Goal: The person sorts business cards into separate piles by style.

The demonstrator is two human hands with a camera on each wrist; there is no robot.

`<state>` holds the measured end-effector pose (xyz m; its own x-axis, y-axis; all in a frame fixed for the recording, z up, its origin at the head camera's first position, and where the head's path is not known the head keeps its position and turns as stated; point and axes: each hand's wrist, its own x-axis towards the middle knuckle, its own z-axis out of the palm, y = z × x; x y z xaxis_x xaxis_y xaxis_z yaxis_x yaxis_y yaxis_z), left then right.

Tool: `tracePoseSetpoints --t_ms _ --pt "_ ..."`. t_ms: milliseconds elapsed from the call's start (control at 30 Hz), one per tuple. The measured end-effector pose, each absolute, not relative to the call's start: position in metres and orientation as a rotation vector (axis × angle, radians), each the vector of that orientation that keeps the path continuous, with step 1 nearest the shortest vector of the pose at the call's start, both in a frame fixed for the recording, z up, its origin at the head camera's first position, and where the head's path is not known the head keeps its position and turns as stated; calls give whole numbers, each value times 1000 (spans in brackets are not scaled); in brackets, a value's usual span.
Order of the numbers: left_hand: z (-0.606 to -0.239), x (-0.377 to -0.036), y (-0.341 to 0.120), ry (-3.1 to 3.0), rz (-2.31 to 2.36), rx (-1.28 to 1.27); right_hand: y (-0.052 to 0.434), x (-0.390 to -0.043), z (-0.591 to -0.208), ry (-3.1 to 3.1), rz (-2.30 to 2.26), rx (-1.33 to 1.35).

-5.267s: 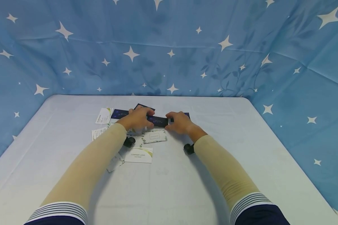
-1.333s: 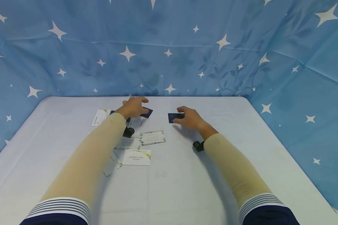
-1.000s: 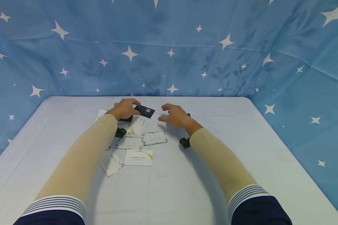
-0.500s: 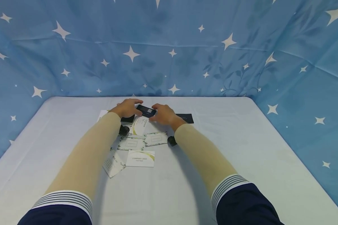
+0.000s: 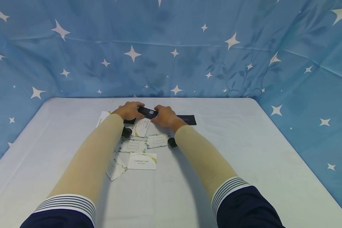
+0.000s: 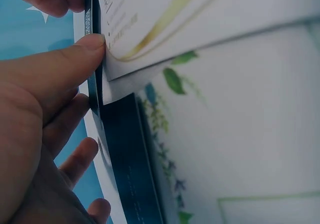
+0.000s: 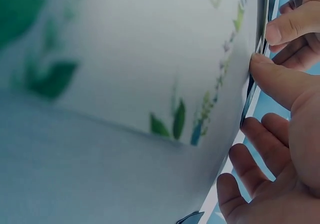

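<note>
1. Pinching a dark card (image 5: 147,112) from both ends: left hand (image 5: 129,110) and right hand (image 5: 166,116), fingers curled onto its edges, just above centre of the frame
2. Another dark card (image 5: 188,119) lies flat just right of the right hand
3. White cards (image 5: 142,161) crowd the table below the hands; the table (image 5: 259,152) is bare toward the right and bottom edges

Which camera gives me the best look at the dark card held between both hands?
The head view: it shows the whole dark card with its white code mark, the left hand and right hand at its ends. The left wrist view shows only its thin edge by the thumb; the right wrist view likewise, partly blurred.
</note>
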<state>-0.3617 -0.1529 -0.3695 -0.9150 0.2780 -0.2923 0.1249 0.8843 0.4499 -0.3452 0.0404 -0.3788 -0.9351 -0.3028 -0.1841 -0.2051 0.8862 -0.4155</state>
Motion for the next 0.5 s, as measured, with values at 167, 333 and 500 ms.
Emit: tracePoseSetpoints --t_ms 167,333,500 --pt "-368 -360 -153 2707 624 284 41 -344 -377 2794 -637 -353" --pt "-366 -358 -153 2715 626 282 41 -343 -375 2793 -669 -337" --pt "-364 -359 -153 2711 640 279 42 -344 -375 2790 -685 -324"
